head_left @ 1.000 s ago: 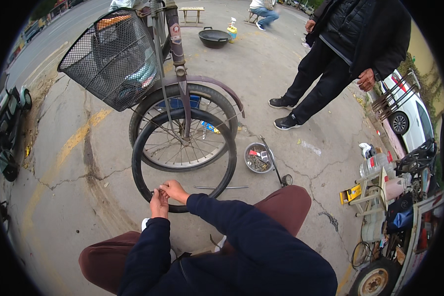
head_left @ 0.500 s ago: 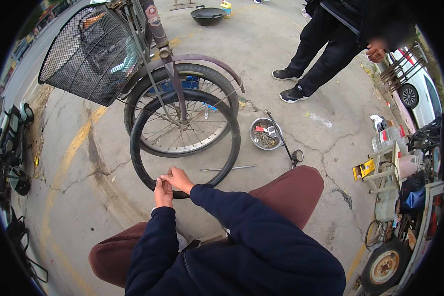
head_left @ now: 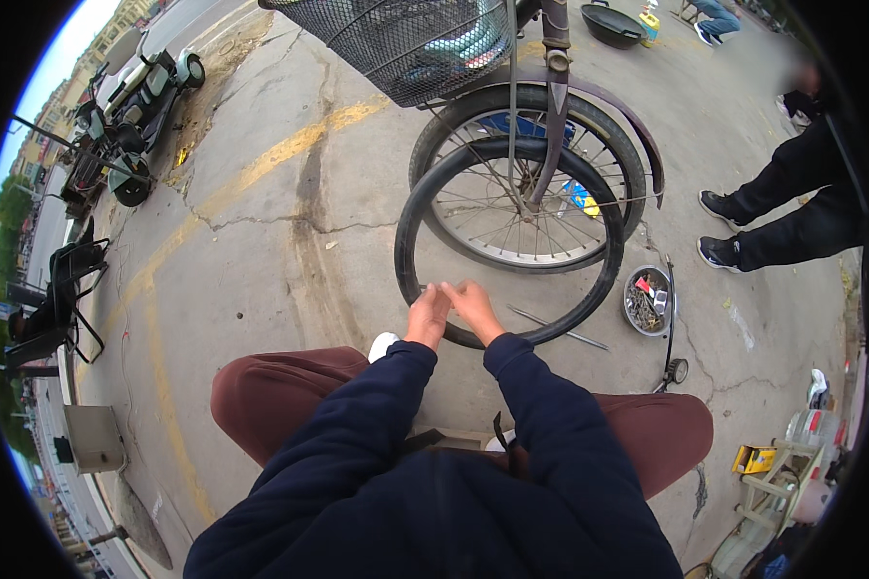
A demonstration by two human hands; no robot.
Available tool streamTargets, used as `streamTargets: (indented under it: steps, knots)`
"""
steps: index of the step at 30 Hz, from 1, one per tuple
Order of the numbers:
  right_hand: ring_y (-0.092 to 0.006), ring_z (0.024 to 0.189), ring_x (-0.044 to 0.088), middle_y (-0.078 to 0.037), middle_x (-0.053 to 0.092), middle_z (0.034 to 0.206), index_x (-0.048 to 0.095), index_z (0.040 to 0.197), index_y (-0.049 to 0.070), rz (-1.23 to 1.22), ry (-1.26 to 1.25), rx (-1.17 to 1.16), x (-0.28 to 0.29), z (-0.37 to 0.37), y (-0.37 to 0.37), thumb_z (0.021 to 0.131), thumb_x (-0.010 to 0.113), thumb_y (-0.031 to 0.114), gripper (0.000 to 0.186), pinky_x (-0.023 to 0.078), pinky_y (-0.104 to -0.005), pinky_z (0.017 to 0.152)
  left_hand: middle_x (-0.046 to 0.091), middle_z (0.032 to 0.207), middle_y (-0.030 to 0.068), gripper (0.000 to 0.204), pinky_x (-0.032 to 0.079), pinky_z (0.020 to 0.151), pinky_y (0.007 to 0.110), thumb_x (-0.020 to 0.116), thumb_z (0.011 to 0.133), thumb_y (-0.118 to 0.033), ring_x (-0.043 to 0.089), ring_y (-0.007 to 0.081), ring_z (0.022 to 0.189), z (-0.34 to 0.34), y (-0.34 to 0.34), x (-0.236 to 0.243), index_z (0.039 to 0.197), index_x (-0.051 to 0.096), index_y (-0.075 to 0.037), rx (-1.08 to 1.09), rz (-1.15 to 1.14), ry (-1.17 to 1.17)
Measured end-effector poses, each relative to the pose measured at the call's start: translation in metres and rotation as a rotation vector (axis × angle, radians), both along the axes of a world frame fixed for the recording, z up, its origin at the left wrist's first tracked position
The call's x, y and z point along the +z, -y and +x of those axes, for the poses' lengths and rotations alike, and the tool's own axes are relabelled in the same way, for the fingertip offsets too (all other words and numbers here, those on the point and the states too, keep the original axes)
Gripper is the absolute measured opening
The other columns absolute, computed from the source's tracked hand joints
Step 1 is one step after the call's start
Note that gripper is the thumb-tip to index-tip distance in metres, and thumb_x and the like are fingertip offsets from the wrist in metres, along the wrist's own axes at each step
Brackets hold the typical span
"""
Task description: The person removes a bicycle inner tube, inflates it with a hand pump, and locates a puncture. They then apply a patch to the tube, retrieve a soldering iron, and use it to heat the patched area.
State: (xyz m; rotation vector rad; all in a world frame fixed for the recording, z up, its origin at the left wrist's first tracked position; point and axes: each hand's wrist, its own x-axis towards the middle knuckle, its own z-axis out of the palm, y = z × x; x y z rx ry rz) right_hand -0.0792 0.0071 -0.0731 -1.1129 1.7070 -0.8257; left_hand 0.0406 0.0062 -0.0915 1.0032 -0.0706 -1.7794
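A black inner tube [head_left: 601, 299], rounded as if filled with air, stands in front of the bicycle's front wheel [head_left: 483, 253]. Both my hands meet at its near left part, fingertips at the tube's inner edge. My left hand [head_left: 428, 318] is closed in a pinch there. Close beside it, my right hand [head_left: 475, 311] pinches too, its fingertips nearly touching the left ones. Whatever small piece they grip is hidden by the fingers. Two thin metal rods [head_left: 574, 335] lie on the ground just right of the tube.
A metal bowl of small parts [head_left: 647, 301] and a hand pump with a gauge [head_left: 674, 357] lie to the right. A person in dark trousers [head_left: 792, 207] stands beyond. A wire basket [head_left: 425, 53] overhangs the wheel. Far right is a small stool [head_left: 777, 470]; parked scooters [head_left: 130, 106] stand far left.
My view has swung left, so the bicycle, tube and bowl sit further right in it. Both hands remain at the tube's near left part, with the right hand now straighter beside the left.
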Motion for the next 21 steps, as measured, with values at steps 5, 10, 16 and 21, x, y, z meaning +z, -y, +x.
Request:
streamTargets:
  steps: [5,10,16,21]
  knots:
    - [-0.0474,0.089,0.06,-0.029,0.064,0.089,0.059,0.091,-0.004,-0.064,-0.094,0.013,0.001,0.001,-0.006,0.091,0.058,0.035,0.04,0.047,-0.049,0.077,0.065,0.103,0.009,0.019,0.045,0.101,0.04,0.053,0.1,-0.021,0.06,0.0241,0.109,-0.004,-0.002,0.003,0.101,0.06,-0.003,-0.024,0.033,0.016]
    - [-0.0442,0.088,0.061,-0.027,0.065,0.092,0.059,0.096,-0.004,-0.119,0.078,-0.04,0.001,0.003,-0.005,0.091,0.058,0.033,0.038,0.048,-0.0476,0.075,0.065,0.101,0.0089,0.018,0.045,0.101,0.037,0.053,0.1,-0.022,0.06,0.024,0.106,-0.003,-0.001,0.008,0.093,0.06,-0.006,-0.046,0.017,0.001]
    - [-0.0419,0.085,0.063,-0.027,0.065,0.091,0.058,0.094,-0.004,0.015,-0.051,0.032,-0.004,0.003,-0.005,0.091,0.059,0.032,0.036,0.049,-0.0456,0.073,0.063,0.107,0.0106,0.019,0.046,0.1,0.041,0.051,0.101,-0.02,0.06,0.0258,0.107,-0.005,-0.001,0.002,0.101,0.059,-0.002,-0.045,0.014,0.011]
    - [-0.036,0.083,0.064,-0.025,0.066,0.092,0.06,0.094,-0.006,-0.002,0.052,-0.043,-0.004,0.001,-0.005,0.094,0.055,0.036,0.042,0.049,-0.0434,0.073,0.064,0.105,0.0101,0.018,0.047,0.098,0.041,0.052,0.101,-0.02,0.061,0.0255,0.105,-0.006,0.001,-0.004,0.1,0.06,-0.004,-0.003,0.045,-0.01]
